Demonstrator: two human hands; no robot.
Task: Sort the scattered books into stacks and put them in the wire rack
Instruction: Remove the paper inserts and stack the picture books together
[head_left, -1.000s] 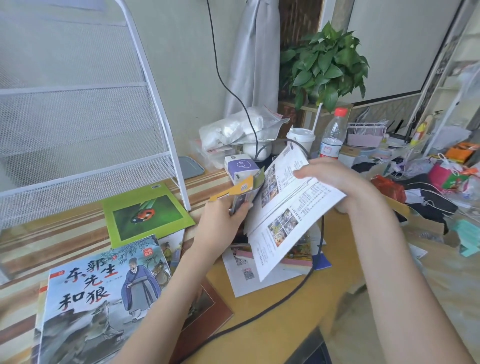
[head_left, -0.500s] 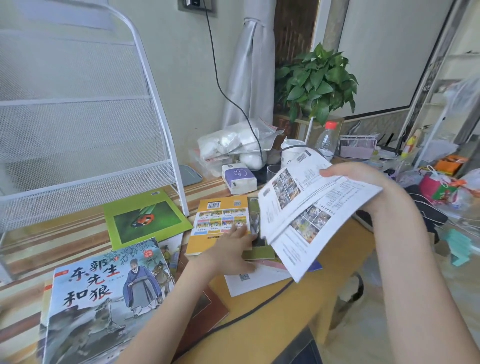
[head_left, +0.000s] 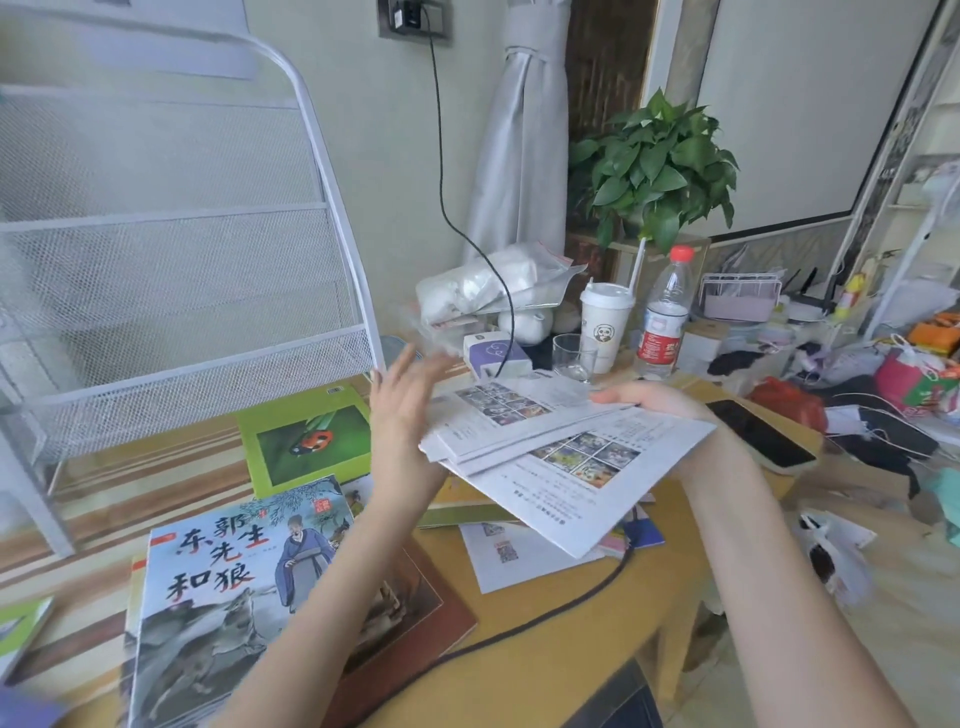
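My right hand (head_left: 652, 402) grips the far edge of a fanned bundle of thin white booklets (head_left: 561, 457), held flat above the desk. My left hand (head_left: 408, 400) is raised with straight fingers at the bundle's left edge and holds nothing. Under the bundle lie a yellow and a green book (head_left: 462, 512) and a white sheet (head_left: 511, 558). A green ladybird book (head_left: 306, 439) lies left of my left hand. Nearer to me sits a blue picture book (head_left: 228, 587) on a brown one (head_left: 415, 623). The white wire rack (head_left: 197, 291) stands at the left.
A black cable (head_left: 545, 618) crosses the desk's front. Behind the bundle stand a glass (head_left: 571, 358), a lidded cup (head_left: 605, 322), a water bottle (head_left: 667, 317) and a small purple box (head_left: 493, 356). A phone (head_left: 761, 434) lies at the right, with clutter beyond it.
My left hand laid the yellow and green books flat on the desk, let go and rose to the bundle's left edge. My right hand lowered the booklets to a flatter angle.
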